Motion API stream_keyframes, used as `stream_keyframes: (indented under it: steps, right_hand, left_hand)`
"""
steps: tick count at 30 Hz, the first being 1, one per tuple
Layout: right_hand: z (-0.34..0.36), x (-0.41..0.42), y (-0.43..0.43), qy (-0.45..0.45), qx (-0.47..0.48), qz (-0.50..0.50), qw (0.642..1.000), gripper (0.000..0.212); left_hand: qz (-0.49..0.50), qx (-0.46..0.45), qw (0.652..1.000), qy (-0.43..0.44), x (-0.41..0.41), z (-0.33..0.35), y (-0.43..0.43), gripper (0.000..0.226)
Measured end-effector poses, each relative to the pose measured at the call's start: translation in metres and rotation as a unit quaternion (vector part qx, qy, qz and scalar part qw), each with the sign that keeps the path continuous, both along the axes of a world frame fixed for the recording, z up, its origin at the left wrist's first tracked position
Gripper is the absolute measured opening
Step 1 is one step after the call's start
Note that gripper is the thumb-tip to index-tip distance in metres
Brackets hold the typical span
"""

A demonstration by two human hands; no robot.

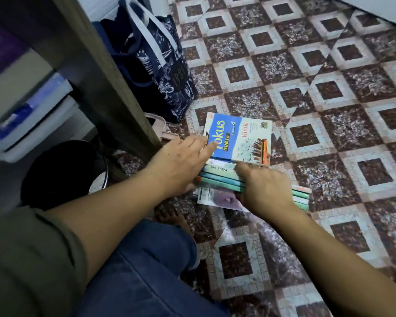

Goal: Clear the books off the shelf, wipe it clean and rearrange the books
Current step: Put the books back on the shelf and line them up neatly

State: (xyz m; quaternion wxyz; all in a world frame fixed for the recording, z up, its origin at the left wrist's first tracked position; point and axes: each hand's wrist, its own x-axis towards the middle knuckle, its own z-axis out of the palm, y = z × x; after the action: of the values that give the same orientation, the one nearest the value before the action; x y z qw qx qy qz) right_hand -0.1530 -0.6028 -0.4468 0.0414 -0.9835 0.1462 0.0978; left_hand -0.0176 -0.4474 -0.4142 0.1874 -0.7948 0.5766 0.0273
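Observation:
A stack of books (220, 179) lies on the patterned floor beside the shelf unit (105, 83). On top is a blue and white "Fokus Sukses" book (240, 138); below it are several green-spined books. My left hand (181, 163) rests with straight fingers on the top book's left edge, its thumb hidden behind the stack. My right hand (263, 186) grips the near side of the stack, fingers curled round the green spines. A thin purple-and-white booklet (217, 197) lies at the bottom. Blurred books (32, 115) still lie inside the shelf at the left.
A dark blue tote bag (156, 65) stands against the shelf behind the stack. A pink plastic item (158, 129) pokes out by the shelf side. A black round stool (64, 175) sits under my left arm. My knee in blue jeans (146, 271) is below.

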Motion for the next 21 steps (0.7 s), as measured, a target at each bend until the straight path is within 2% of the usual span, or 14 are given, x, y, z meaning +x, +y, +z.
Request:
stream_keyframes:
  steps: [2,5,7,10,13,15,18,21]
  right_hand:
    - [0.027,-0.012,0.015,-0.006,-0.006,0.03,1.0,0.039]
    - [0.067,-0.025,0.038,-0.017,0.009,0.059,0.998,0.047]
    - [0.081,-0.031,0.054,-0.036,0.015,0.07,0.997,0.047]
    - [0.091,-0.032,0.08,-0.12,-0.024,0.126,0.984,0.045]
    - [0.109,-0.02,0.114,-0.204,-0.012,0.156,0.966,0.04]
    - [0.132,-0.005,0.142,-0.276,0.03,0.199,0.94,0.035]
    - [0.169,0.026,0.19,-0.355,0.079,0.265,0.893,0.04]
    - [0.2,0.061,0.25,-0.435,0.069,0.33,0.835,0.039]
  left_hand:
    - [0.007,0.031,0.999,0.039,-0.012,0.006,0.002,0.098]
    - [0.087,0.043,0.987,0.125,-0.029,0.033,0.015,0.06]
    - [0.125,0.035,0.984,0.126,-0.039,0.056,0.035,0.041]
    - [0.167,0.005,0.981,0.097,-0.054,0.094,0.078,0.038]
    - [0.217,-0.019,0.974,0.066,-0.063,0.14,0.125,0.038]
    - [0.261,-0.037,0.964,0.024,-0.067,0.172,0.16,0.04]
    - [0.329,-0.075,0.937,-0.088,-0.076,0.212,0.22,0.043]
    - [0.401,-0.162,0.885,-0.174,-0.09,0.236,0.281,0.046]
